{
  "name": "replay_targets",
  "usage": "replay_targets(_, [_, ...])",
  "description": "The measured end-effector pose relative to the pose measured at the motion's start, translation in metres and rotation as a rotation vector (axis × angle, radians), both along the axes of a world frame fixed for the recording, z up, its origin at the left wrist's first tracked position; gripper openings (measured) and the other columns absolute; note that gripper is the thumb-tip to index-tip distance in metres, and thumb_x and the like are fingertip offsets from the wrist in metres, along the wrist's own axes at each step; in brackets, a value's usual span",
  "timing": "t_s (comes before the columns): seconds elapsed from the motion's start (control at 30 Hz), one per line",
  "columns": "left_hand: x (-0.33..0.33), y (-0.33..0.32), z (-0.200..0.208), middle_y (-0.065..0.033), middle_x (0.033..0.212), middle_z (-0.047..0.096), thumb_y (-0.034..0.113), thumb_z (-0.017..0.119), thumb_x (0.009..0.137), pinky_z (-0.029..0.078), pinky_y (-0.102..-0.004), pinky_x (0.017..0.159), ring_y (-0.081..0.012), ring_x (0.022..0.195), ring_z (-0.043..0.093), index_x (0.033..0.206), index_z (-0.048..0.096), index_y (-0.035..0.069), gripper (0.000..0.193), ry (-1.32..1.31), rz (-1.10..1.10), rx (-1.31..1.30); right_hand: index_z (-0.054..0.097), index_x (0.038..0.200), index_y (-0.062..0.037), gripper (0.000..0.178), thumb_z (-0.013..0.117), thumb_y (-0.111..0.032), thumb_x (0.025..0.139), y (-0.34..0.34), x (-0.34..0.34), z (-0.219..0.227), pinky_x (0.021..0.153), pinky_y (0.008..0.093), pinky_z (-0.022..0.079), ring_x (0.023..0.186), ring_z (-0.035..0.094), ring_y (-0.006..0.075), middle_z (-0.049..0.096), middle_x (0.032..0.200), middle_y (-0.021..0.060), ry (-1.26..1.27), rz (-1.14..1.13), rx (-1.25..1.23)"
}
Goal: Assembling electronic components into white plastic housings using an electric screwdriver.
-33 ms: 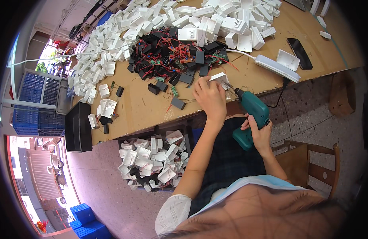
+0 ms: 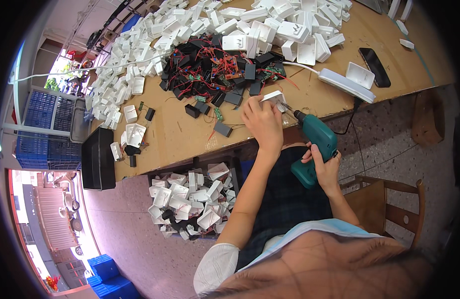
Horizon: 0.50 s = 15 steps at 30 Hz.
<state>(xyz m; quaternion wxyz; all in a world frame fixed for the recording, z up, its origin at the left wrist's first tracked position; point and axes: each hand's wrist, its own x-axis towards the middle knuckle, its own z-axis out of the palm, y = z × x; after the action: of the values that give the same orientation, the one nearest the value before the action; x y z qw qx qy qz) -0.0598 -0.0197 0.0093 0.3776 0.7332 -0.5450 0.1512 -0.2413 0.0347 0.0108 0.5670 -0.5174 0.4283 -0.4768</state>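
Note:
Near the table's front edge, my left hand (image 2: 262, 124) grips a small white plastic case (image 2: 274, 96), tilted with its hollow side toward the drill. My right hand (image 2: 323, 167) is wrapped round the handle of a green cordless drill (image 2: 318, 133). The drill's thin bit points up and left into the case; whether its tip touches a screw is too small to tell. Just left of my left hand lie a loose black block (image 2: 222, 129) and a small green circuit board (image 2: 218, 114) with thin wires.
A heap of white cases (image 2: 200, 25) covers the table's far side, with black blocks and red wires (image 2: 210, 70) before it. A power strip (image 2: 347, 84) and phone (image 2: 374, 67) lie right. Below stands a crate of cases (image 2: 190, 199); a black bin (image 2: 98, 159) is left, a wooden chair (image 2: 389, 204) right.

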Motion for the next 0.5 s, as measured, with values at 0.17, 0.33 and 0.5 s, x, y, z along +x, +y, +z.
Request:
replay_targets(0.17, [0.0, 0.001, 0.0, -0.0123, 0.113, 0.059, 0.005, 0.077, 0.075, 0.042, -0.0472, 0.1, -0.0331, 0.114, 0.055, 0.083, 0.069, 0.0, 0.012, 0.006, 0.004, 0.008, 0.066, 0.11, 0.0074, 0.021, 0.061, -0.012, 0.103, 0.007, -0.012, -0.003, 0.068, 0.0291, 0.058, 0.07, 0.07, 0.0153, 0.07, 0.08, 0.0094, -0.041, 0.02, -0.009])
replay_targets(0.33, [0.001, 0.0, 0.0, -0.0123, 0.112, 0.059, 0.005, 0.077, 0.075, 0.042, -0.047, 0.101, -0.0327, 0.113, 0.055, 0.083, 0.069, 0.0, 0.013, -0.009, 0.0, -0.001, 0.061, 0.123, 0.0063, 0.03, 0.054, -0.018, 0.107, 0.014, -0.033, -0.007, 0.072, 0.0308, 0.059, 0.079, 0.07, 0.0161, 0.069, 0.093, 0.011, -0.088, 0.074, -0.091])
replay_targets(0.5, [0.001, -0.001, -0.001, -0.0119, 0.111, 0.059, 0.006, 0.077, 0.075, 0.042, -0.0465, 0.1, -0.0321, 0.114, 0.055, 0.084, 0.07, -0.001, 0.014, -0.017, -0.002, -0.003, 0.059, 0.129, 0.0073, 0.036, 0.056, -0.019, 0.105, 0.015, -0.045, -0.009, 0.073, 0.0321, 0.06, 0.079, 0.069, 0.017, 0.07, 0.099, 0.0137, -0.088, 0.049, -0.161])
